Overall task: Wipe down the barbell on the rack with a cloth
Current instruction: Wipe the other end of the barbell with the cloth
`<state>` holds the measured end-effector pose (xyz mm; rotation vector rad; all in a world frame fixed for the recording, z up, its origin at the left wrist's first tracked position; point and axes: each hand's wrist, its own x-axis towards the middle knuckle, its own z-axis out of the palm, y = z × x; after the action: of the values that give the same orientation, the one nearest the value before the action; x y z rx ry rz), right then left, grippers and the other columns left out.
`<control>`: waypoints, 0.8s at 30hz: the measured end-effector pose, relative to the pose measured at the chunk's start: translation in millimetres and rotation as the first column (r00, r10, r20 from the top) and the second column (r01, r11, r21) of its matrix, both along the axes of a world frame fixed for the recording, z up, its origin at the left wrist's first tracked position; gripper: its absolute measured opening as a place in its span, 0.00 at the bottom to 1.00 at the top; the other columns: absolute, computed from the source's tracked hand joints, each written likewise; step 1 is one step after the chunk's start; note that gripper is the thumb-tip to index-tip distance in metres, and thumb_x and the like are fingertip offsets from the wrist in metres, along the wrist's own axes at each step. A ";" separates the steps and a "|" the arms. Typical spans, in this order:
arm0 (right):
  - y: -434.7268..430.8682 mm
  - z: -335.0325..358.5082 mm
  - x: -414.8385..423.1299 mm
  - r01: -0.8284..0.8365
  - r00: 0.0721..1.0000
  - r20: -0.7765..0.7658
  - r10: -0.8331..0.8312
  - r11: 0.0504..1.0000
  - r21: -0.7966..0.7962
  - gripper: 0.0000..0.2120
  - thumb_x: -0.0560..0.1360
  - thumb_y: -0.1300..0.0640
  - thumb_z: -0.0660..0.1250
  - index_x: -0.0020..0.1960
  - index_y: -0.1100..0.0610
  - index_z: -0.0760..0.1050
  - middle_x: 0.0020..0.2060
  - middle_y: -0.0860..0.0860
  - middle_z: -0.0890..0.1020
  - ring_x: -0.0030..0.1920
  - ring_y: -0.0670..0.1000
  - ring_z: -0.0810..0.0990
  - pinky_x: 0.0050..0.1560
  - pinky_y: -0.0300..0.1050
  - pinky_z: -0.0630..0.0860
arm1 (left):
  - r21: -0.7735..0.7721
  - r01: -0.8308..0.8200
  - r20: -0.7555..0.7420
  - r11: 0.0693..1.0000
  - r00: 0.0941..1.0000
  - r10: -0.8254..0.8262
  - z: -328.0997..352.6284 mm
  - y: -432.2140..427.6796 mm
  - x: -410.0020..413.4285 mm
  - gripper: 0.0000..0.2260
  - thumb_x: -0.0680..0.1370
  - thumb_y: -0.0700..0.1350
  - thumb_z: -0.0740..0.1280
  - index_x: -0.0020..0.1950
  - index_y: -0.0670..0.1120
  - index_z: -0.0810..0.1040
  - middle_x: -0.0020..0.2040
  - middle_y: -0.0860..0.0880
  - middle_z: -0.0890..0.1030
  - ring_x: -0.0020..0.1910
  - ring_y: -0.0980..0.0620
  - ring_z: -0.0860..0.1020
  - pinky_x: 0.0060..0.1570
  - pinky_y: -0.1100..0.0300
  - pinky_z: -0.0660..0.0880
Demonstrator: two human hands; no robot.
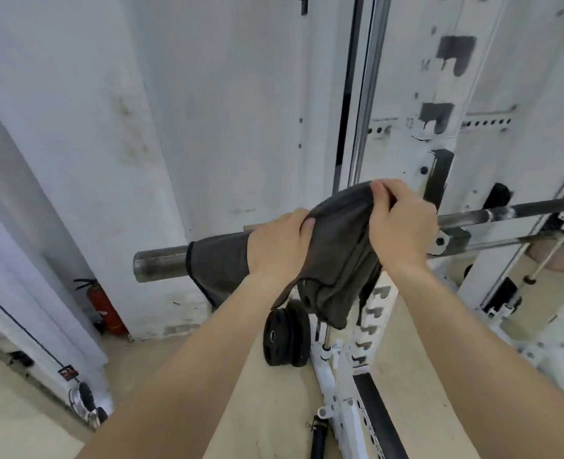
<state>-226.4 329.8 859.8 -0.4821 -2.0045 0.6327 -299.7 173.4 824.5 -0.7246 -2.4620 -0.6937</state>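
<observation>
My left hand [275, 246] and right hand [401, 223] grip the cloth [336, 253] over the barbell [159, 261] sleeve; the shaft, I reckon, is left to wipe.

We see only two arms and their hands. The left forearm [187, 376] and the right forearm [472, 356] are bare along all the length we can see, smooth, and look broad near the lower edge through the wide lens. They narrow to plain wrists. The left hand [279, 245] and the right hand [401, 223] are bare as well. The nails we can make out, the left thumbnail [309, 222] and one right fingernail [378, 186], are short and plain.
</observation>
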 end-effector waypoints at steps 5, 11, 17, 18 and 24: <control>57.8 12.3 -14.2 0.139 0.990 0.003 -0.142 0.975 0.172 0.15 0.84 0.48 0.56 0.56 0.50 0.81 0.47 0.50 0.85 0.45 0.56 0.82 0.41 0.49 0.75 | -0.068 0.035 0.062 0.997 0.998 -0.031 13.8 83.8 12.1 0.17 0.85 0.56 0.51 0.54 0.49 0.75 0.44 0.48 0.82 0.41 0.46 0.79 0.36 0.54 0.69; 57.5 -69.4 -14.8 -0.139 0.957 0.289 0.013 0.897 0.419 0.17 0.82 0.51 0.58 0.65 0.60 0.74 0.58 0.57 0.78 0.56 0.57 0.75 0.60 0.51 0.72 | -0.364 0.072 0.274 0.929 0.961 0.033 22.2 91.3 -19.1 0.27 0.83 0.60 0.46 0.52 0.47 0.79 0.50 0.44 0.82 0.49 0.42 0.79 0.47 0.51 0.72; 67.2 -33.0 -41.7 -0.224 0.869 0.492 -0.050 0.847 0.482 0.15 0.81 0.52 0.55 0.42 0.58 0.74 0.39 0.55 0.78 0.41 0.58 0.78 0.37 0.50 0.72 | -0.455 -0.084 -0.071 0.887 0.996 0.058 8.7 80.8 -2.2 0.26 0.84 0.58 0.47 0.41 0.46 0.77 0.36 0.47 0.80 0.32 0.47 0.75 0.34 0.55 0.71; 70.8 -22.1 -50.3 -0.296 0.807 0.591 -0.024 0.849 0.438 0.16 0.81 0.51 0.55 0.39 0.57 0.72 0.37 0.54 0.77 0.39 0.57 0.77 0.37 0.49 0.72 | -0.445 -0.133 -0.137 0.885 0.987 0.079 0.9 79.4 2.1 0.26 0.84 0.59 0.48 0.41 0.47 0.78 0.35 0.48 0.80 0.31 0.47 0.75 0.33 0.56 0.66; 73.7 -3.2 -72.9 -0.359 0.665 0.747 -0.010 0.872 0.331 0.19 0.81 0.49 0.53 0.35 0.55 0.68 0.36 0.53 0.75 0.38 0.56 0.76 0.39 0.49 0.73 | -0.512 0.061 0.028 0.857 0.998 -0.054 10.7 74.3 -23.6 0.23 0.85 0.55 0.47 0.51 0.45 0.78 0.45 0.44 0.81 0.42 0.45 0.79 0.43 0.50 0.77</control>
<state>-299.3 403.4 856.6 -0.2513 -2.9063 0.0186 -323.3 247.8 835.2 -0.9896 -2.6688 -0.0401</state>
